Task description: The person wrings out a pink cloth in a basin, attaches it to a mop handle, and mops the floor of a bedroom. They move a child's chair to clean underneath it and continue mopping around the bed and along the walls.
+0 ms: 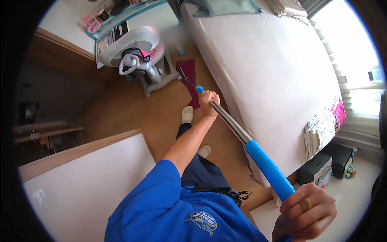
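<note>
A long mop pole of bare metal with blue grips (pixel 269 169) runs slantwise from the lower right to the floor. My left hand (pixel 209 103) is wrapped around its lower part, just above a short blue collar. At the upper end, by the blue grip, my right hand (pixel 305 211) is closed, with a ring on one finger. The pole's far end meets a flat dark red mop pad (pixel 189 72), which lies on the wooden floor between the desk chair and the bed. The pad's near end is close to my slippered foot.
A grey and pink desk chair (pixel 151 57) stands by a desk (pixel 157 18) at the upper left. The bed (pixel 263 69) fills the right side, with folded cloths (pixel 322 130) on its edge. Dark boxes (pixel 316 168) stand beyond its foot. A white wall panel (pixel 90 178) is at the lower left.
</note>
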Tool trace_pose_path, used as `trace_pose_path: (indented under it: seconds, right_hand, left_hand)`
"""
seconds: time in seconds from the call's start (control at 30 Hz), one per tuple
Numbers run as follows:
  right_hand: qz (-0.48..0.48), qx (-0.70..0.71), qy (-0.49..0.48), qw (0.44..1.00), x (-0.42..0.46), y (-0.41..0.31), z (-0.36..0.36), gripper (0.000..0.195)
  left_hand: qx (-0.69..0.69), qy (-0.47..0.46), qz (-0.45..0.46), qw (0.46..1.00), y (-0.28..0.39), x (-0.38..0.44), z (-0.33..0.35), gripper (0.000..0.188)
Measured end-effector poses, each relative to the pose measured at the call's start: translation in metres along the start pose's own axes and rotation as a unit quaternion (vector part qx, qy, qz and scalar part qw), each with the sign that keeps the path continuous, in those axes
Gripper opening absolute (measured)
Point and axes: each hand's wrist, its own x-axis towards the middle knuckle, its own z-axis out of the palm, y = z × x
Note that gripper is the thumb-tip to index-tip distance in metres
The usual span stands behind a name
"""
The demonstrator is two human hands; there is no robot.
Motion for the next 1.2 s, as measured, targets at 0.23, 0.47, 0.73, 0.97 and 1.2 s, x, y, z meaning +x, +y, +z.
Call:
trace_pose_path:
  seconds: [0.23,0.47,0.73,0.97,1.2]
  right_hand:
    - [0.007,-0.003,0.04,0.999,0.05,0.093,0.003,0.031]
    - [0.078,-0.053,0.059,0.994,0.061,0.201,0.028,0.034]
    - [0.036,-0.087,0.001,0.996,0.1,0.191,-0.003,0.03]
    - [0.069,0.011,-0.086,0.994,0.089,0.076,-0.022,0.033]
    - [0.009,-0.031,-0.018,0.999,0.045,-0.022,0.004,0.033]
  left_hand:
    - [0.002,0.029,0.035,0.999,-0.079,0.106,-0.001,0.031]
    - [0.005,-0.088,0.077,0.993,-0.2,0.202,-0.005,0.034]
    - [0.034,-0.036,0.079,0.996,-0.176,0.197,0.011,0.034]
    - [0.004,-0.045,0.019,0.999,-0.066,0.091,-0.005,0.037]
    - [-0.059,-0.1,-0.011,0.993,0.047,-0.013,0.01,0.033]
